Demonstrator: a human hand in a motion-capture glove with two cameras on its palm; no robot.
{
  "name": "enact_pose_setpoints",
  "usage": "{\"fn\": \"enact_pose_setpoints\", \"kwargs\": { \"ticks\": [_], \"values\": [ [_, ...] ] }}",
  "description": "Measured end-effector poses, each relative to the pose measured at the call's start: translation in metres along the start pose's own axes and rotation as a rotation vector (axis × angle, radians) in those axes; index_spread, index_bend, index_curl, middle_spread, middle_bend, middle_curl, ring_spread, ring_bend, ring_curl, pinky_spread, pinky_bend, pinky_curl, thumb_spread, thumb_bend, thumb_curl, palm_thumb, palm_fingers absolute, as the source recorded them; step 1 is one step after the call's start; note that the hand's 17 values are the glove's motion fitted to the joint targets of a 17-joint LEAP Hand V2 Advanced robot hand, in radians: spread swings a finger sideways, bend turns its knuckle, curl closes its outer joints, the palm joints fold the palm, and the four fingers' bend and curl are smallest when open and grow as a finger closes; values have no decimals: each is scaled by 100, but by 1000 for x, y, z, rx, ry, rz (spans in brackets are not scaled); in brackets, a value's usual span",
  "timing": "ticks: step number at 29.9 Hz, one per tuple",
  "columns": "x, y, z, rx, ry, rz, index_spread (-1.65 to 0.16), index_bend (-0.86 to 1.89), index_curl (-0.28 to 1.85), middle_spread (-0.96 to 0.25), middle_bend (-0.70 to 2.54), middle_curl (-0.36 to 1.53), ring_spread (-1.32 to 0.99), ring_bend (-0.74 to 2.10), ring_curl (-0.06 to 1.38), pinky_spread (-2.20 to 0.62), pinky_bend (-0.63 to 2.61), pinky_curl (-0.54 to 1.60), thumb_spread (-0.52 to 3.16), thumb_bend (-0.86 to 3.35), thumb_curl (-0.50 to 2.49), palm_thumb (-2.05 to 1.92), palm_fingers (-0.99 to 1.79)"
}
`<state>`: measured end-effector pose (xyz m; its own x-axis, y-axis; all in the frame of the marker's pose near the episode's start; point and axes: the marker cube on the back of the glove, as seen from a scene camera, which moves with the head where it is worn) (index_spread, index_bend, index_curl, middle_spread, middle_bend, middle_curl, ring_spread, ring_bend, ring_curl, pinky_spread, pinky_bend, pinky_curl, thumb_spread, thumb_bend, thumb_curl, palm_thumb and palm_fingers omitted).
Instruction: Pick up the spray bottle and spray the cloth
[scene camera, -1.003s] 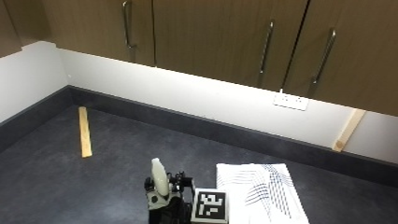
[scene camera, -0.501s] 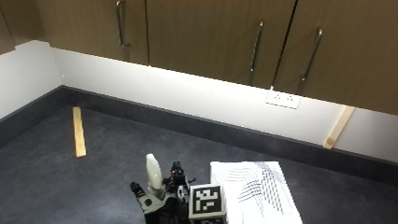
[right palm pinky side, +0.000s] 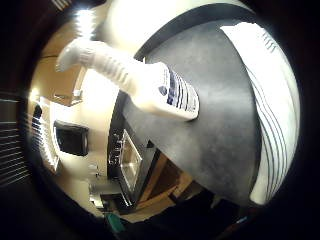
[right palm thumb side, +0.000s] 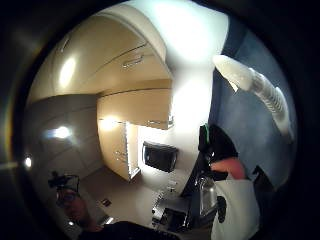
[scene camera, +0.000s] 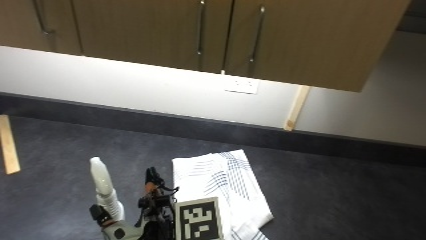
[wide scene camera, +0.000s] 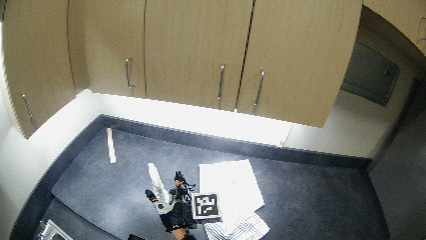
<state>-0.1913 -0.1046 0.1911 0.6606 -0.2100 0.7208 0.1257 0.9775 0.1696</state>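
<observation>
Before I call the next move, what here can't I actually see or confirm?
- Right hand: outside view, the marker hides the fingers, so contact with the spray bottle is unclear.
- Spray bottle base: outside view, cut off by the bottom edge.
- Bottle label: little finger side palm view, print too small to read.
- Cloth: outside view, near corner hidden behind the marker and cut off by the bottom edge.
- Nozzle direction: not readable in any view.

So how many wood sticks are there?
2. One stick lies flat on the counter, far from the cloth. The other stick leans on the wall below the cabinets. None seem hidden.
</observation>
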Motion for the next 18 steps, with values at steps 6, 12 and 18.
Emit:
{"fn": "enact_pose_setpoints", "kwargs": {
  "ticks": [6,12,18],
  "values": [
    [-59,15,21,-29,-141,-114,-41,16,29,-1,18,35,7,32,42,16,51,42,101,-3,55,87,2],
    [-111,40,32,-142,-202,-253,-41,17,29,1,19,35,9,31,40,17,51,40,101,-2,54,86,7],
    [-130,46,45,-232,-118,-347,-40,17,29,2,18,34,10,31,39,17,53,39,102,-2,54,84,9]
  ]
}}
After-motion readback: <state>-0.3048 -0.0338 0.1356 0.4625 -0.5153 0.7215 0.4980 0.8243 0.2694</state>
